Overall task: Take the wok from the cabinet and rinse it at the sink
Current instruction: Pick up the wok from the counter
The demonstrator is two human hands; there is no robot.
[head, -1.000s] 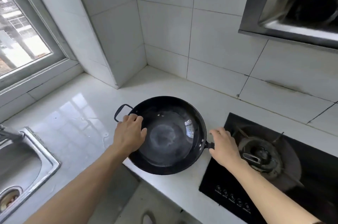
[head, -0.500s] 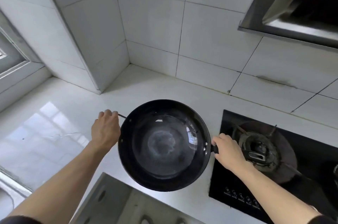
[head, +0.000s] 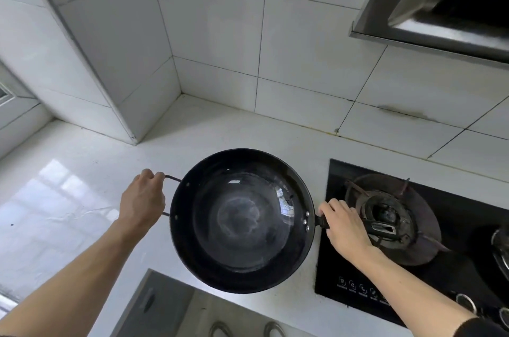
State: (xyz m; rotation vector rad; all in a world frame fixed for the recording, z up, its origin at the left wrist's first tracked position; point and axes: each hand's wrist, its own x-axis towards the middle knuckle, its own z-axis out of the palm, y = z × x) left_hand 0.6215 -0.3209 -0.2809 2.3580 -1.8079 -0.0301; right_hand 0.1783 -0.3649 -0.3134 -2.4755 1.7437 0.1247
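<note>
Wok (head: 242, 221) now up off the white counter (head: 82, 199), where I had it resting a second ago; the sink has dropped out of view, so it isn't heading there yet. Bowl holds nothing I can see. My left hand (head: 143, 199) is closed round the loop handle, my right hand (head: 344, 222) round the long handle beside the stove (head: 440, 226).

White tiled walls (head: 220, 42) meet a glossy counter (head: 68, 199), perhaps window-lit.

Both bare forearms reach forward from the lower corners. The left hand (head: 143, 200) is curled knuckles-up, fingers (head: 150, 174) wrapped around a thin loop handle; the right hand (head: 344, 223) lies palm-down, closed around a straight handle.
</note>
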